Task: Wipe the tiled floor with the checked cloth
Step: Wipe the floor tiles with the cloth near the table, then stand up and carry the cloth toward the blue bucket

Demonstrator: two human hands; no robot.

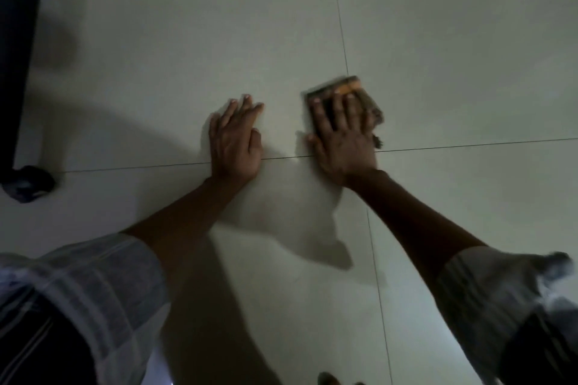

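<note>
The left hand (235,141) is laid flat on the tiled floor (453,56), fingers (247,108) close together, holding nothing. To the right, the checked cloth (366,95) is pressed under the spread fingers (336,109) of the right hand (342,147). The cloth looks blurred. It could bunch up or slip out if pushed too fast.

Both hands lie flat on the tiled floor (438,40). The right hand (344,144) sits on the checked cloth (359,94). The left hand (236,141) is just beside it, touching bare tile.
</note>
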